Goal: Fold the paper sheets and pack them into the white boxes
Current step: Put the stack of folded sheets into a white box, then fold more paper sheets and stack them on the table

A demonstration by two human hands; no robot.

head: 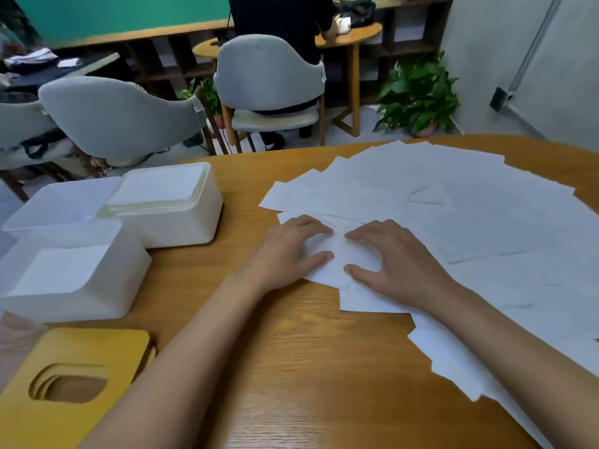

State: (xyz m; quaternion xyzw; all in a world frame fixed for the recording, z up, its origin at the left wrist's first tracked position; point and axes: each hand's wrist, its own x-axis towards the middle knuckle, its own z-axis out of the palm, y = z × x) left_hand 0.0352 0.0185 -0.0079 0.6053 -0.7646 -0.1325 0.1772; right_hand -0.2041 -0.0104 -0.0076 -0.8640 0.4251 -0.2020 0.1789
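Several white paper sheets (470, 218) lie fanned out over the right half of the wooden table (308, 367). My left hand (288, 251) and my right hand (392, 264) both press flat on one small sheet (337, 257) at the near edge of the fan, fingertips almost meeting. Three white boxes stand at the left: one at the back (181, 218) filled with folded paper, one near me (74, 280) with paper inside, and one behind it (55, 209) whose contents I cannot make out.
A stack of yellow wooden lids (71, 384) with an oval slot lies at the near left. Grey chairs (269, 79) stand beyond the table's far edge, a potted plant (418, 95) behind them. A person in dark clothes (278, 24) stands at a round table.
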